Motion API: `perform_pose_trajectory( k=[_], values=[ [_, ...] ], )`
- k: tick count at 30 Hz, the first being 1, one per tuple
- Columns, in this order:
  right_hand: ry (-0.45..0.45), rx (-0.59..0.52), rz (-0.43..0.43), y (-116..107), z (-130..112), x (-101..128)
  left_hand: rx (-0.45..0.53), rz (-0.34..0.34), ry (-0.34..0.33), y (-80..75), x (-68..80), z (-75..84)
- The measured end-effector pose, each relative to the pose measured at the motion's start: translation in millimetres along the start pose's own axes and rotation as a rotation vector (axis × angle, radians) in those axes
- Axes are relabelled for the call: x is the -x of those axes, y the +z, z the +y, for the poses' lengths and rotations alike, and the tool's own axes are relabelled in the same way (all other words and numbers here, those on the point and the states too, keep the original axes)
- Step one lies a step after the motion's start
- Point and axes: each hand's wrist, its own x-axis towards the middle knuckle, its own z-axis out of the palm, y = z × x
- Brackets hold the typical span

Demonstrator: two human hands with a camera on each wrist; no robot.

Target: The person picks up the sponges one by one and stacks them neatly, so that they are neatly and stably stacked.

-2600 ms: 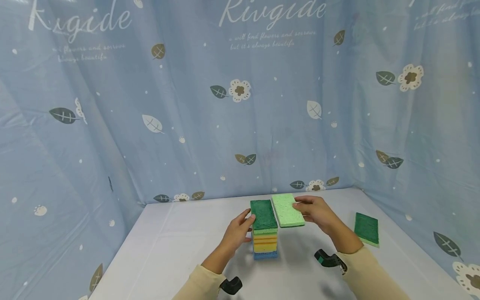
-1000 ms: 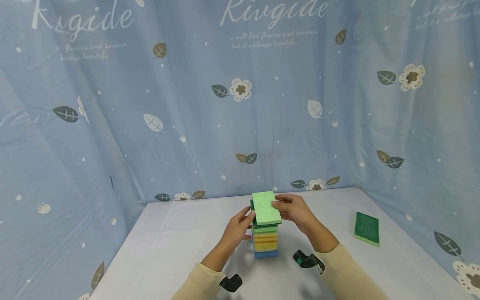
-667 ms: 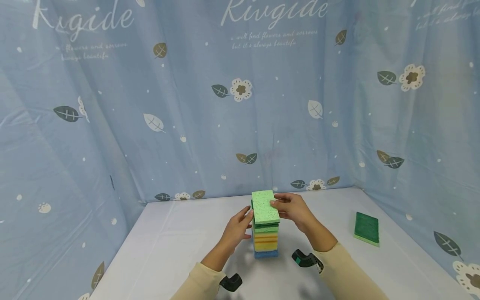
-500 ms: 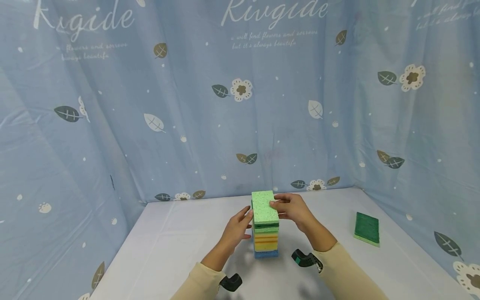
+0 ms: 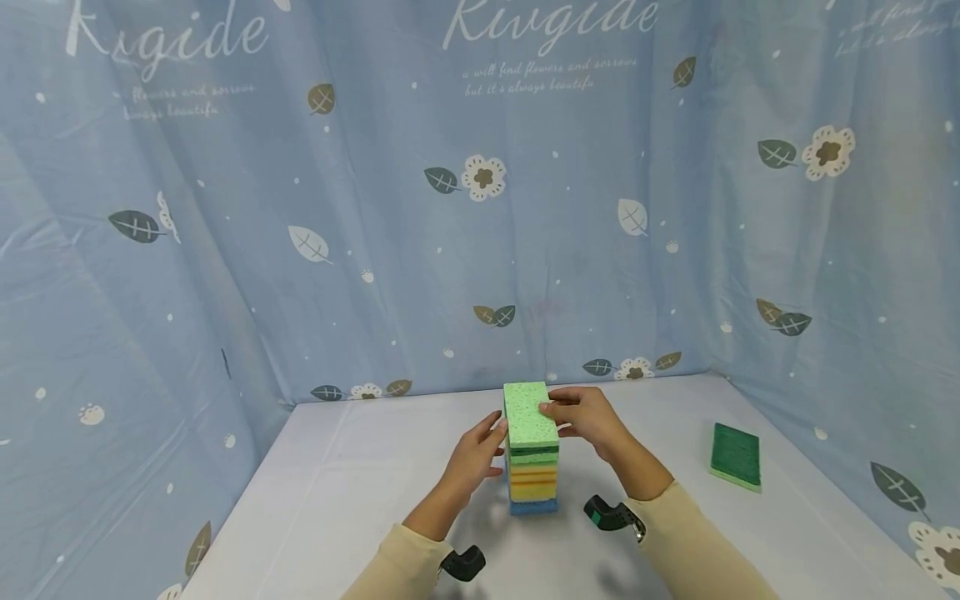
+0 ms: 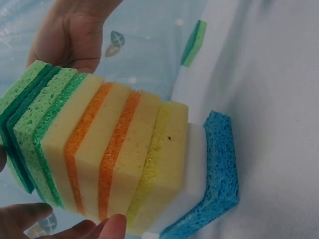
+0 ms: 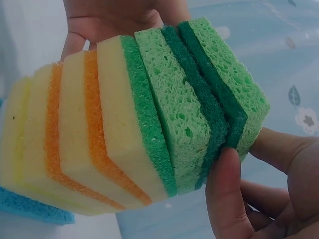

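Observation:
A stack of several sponges (image 5: 533, 477) stands mid-table, blue at the bottom, yellow and orange in the middle, greens on top. A light green sponge (image 5: 528, 413) lies on its top, lined up with it. My right hand (image 5: 552, 410) pinches that sponge's right edge, thumb on top. My left hand (image 5: 496, 442) rests its fingers flat against the stack's left side. In the left wrist view the stack (image 6: 119, 159) fills the frame, with my fingertips (image 6: 112, 226) below it. The right wrist view shows my thumb (image 7: 228, 196) on the top sponges (image 7: 219, 94).
A lone dark green sponge (image 5: 735, 455) lies on the white table (image 5: 315, 500) at the right, also in the left wrist view (image 6: 194, 43). Blue flowered curtains (image 5: 480, 208) close off the back and sides. Black wrist-worn cameras (image 5: 612, 513) sit near my sleeves.
My right hand carried the light green sponge leftward from beside the stack onto its top, then straightened it into line. The left hand stayed against the stack's side.

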Motion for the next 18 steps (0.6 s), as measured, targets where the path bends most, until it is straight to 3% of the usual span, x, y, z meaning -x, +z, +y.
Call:
perform_pose_trajectory(
  k=[18],
  values=[
    [0.016, 0.042, -0.004, 1.5, 1.4, -3.0, 0.009, -0.003, -0.007, 0.0, 1.8, 1.5]
  ],
)
